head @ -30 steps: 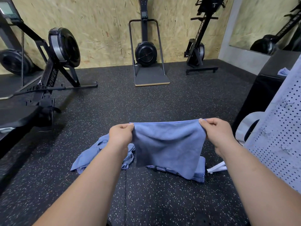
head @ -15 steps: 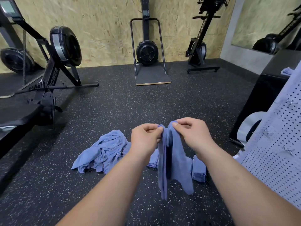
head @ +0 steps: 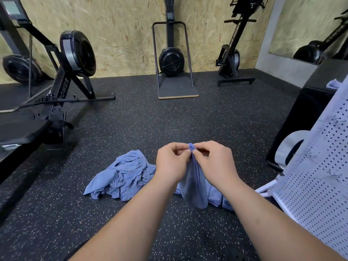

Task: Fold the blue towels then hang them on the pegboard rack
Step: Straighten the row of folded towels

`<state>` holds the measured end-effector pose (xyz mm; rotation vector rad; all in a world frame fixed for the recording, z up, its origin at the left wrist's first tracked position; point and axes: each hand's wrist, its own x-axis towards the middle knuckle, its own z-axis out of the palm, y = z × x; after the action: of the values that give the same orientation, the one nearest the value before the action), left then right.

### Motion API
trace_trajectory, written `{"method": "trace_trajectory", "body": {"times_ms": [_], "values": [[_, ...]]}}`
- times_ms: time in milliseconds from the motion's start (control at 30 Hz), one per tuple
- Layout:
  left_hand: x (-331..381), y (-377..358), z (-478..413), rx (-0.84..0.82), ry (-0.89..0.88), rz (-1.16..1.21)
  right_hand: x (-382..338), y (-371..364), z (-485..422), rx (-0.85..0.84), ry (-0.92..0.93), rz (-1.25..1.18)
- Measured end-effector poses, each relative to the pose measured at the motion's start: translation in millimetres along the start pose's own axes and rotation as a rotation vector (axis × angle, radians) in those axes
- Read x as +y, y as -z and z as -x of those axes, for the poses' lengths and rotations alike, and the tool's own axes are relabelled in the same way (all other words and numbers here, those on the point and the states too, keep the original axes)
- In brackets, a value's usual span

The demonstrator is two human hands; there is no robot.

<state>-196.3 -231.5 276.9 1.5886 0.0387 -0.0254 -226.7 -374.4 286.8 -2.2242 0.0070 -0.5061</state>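
Blue towel (head: 194, 185) corners are pinched together by the fingers (head: 183, 147) of your left hand (head: 171, 162) and right hand (head: 212, 161), so the cloth hangs doubled above the floor (head: 150, 119). Unfolded towels (head: 124, 176) lie just left; the pegboard rack (head: 320, 185) stands near your right for hanging.

This is a gym. A ski trainer (head: 171, 61) with a black fan wheel stands against a chipboard wall (head: 116, 34). Left of it sits a rowing machine (head: 75, 53), and right of it a second rower (head: 232, 53) is stored upright. In front of it spreads black speckled rubber flooring (head: 150, 125). Far to its right a wall mirror (head: 301, 21) reflects more equipment.
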Motion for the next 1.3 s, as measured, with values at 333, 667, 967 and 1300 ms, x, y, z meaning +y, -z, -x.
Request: {"method": "trace_trajectory", "body": {"times_ms": [333,667,967,1300], "values": [[19,18,5,-0.163,-0.114,-0.248,8,11,-6,0.026,-0.017,0.038],[-6,44,-12,-0.273,-0.365,-0.904,15,35,-16,0.027,-0.009,-0.003],[6,48,-18,-0.073,-0.58,-1.037,33,47,-20,0.091,-0.087,0.152],[21,63,-20,-0.067,-0.585,-1.225,50,37,-22,-0.031,-0.192,0.132]]}}
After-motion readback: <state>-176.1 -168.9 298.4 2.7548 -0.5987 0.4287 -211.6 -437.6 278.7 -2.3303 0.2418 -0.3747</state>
